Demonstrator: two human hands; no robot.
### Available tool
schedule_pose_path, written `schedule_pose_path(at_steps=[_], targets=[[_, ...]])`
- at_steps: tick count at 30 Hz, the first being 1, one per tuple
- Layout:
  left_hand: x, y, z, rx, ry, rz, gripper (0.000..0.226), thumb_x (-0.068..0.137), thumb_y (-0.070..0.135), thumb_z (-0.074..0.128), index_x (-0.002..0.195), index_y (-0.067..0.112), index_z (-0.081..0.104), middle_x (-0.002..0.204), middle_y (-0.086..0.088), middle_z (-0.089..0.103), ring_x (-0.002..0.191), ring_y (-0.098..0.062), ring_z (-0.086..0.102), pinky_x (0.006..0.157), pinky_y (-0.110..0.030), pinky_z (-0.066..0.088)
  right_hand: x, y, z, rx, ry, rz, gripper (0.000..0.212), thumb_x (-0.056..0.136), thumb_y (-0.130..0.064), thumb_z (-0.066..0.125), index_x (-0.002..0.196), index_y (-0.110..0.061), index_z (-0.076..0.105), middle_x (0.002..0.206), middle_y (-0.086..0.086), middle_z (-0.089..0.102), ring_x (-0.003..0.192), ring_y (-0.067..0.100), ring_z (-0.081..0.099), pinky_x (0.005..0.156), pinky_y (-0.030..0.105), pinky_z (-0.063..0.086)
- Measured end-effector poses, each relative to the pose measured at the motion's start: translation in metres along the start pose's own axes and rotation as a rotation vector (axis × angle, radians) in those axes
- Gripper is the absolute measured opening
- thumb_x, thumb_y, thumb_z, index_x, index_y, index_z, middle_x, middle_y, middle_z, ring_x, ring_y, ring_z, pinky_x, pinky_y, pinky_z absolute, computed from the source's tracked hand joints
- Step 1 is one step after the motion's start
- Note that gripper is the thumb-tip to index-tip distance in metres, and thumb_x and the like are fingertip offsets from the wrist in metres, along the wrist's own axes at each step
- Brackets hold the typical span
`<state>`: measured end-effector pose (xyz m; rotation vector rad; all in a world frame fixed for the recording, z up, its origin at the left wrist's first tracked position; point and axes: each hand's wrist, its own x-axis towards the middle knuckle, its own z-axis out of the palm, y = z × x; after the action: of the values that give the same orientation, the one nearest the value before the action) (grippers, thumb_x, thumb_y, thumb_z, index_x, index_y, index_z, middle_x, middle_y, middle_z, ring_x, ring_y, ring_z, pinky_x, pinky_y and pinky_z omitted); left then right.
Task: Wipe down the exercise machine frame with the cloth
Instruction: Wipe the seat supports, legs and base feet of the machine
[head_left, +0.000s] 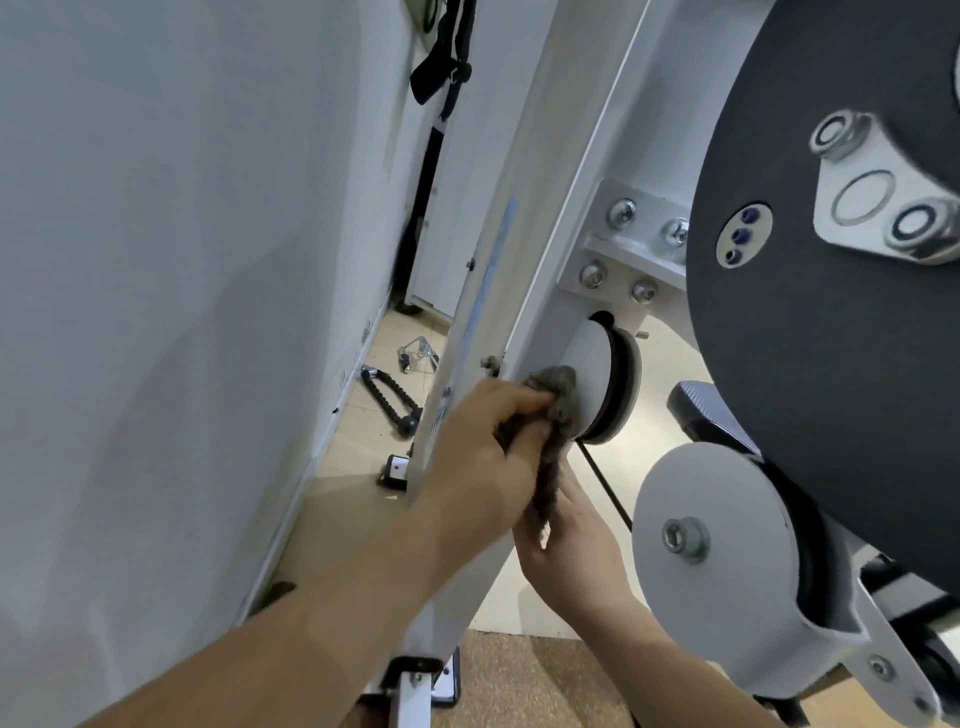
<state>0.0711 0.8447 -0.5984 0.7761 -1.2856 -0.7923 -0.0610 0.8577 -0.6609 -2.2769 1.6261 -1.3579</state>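
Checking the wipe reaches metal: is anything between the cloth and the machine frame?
Nothing visible does. The left hand presses the cloth straight against the small white pulley beside the frame upright; the right hand sits below it.

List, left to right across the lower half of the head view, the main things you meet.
White wall, black rope handle, left hand gripping the cloth, small white pulley, larger white pulley, big black disc.
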Motion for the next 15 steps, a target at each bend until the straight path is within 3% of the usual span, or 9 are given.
schedule_pose_path(at_steps=[1,3,6,9,12,15], targets=[[0.015,0.006,-0.006,-0.02,0.062,-0.013,0.024,0.093,0.011,0.064,0.099,0.033,0.071,0.107,0.009,0.069,0.101,-0.007,0.068,0.094,-0.031,0.055,0.001,0.003,0.001,-0.005,0.044,-0.037,0.055,0.088,0.009,0.065,0.142,0.006,0.055,0.153,0.019,0.051,0.148,0.016,0.035,0.111,0.028,0.037],[0.039,0.02,-0.004,0.014,0.166,0.044,0.031,0.095,0.006,0.063,0.102,0.036,0.066,0.113,0.007,0.066,0.105,-0.003,0.065,0.095,-0.022,0.05,0.0,0.008,0.003,-0.021,0.052,-0.027,0.069,0.083,0.015,0.069,0.148,0.002,0.05,0.159,0.015,0.041,0.152,0.008,0.02,0.111,0.039,0.033],[0.036,0.023,0.02,0.039,0.145,0.051,0.033,0.093,-0.004,0.06,0.103,0.028,0.064,0.115,0.009,0.052,0.106,0.001,0.058,0.096,-0.011,0.043,0.001,0.005,0.001,-0.008,0.041,-0.011,0.062,0.083,0.007,0.066,0.144,0.002,0.055,0.158,0.012,0.045,0.15,0.013,0.029,0.108,0.041,0.035],[-0.005,0.013,0.032,0.055,0.114,-0.052,0.029,0.094,0.0,0.059,0.103,0.028,0.061,0.113,0.01,0.05,0.105,-0.002,0.058,0.098,-0.016,0.046,0.004,-0.003,-0.005,-0.076,-0.049,-0.052,0.053,0.087,-0.006,0.064,0.14,-0.002,0.06,0.149,0.013,0.056,0.14,0.027,0.045,0.109,0.045,0.04],[-0.02,0.002,0.019,0.078,0.003,-0.099,0.031,0.095,0.003,0.061,0.098,0.034,0.062,0.11,0.011,0.058,0.103,-0.005,0.064,0.1,-0.028,0.052,0.001,-0.005,-0.008,-0.177,-0.1,0.005,0.058,0.083,0.003,0.077,0.138,-0.002,0.061,0.142,0.014,0.061,0.13,0.015,0.047,0.105,0.051,0.05],[0.002,0.004,-0.006,-0.025,0.004,-0.233,0.029,0.095,0.006,0.066,0.099,0.034,0.069,0.102,0.01,0.069,0.094,-0.005,0.069,0.093,-0.035,0.058,0.0,-0.004,-0.005,-0.115,0.0,-0.023,0.066,0.085,0.006,0.071,0.148,-0.001,0.052,0.158,0.012,0.046,0.15,0.015,0.029,0.113,0.038,0.035]])
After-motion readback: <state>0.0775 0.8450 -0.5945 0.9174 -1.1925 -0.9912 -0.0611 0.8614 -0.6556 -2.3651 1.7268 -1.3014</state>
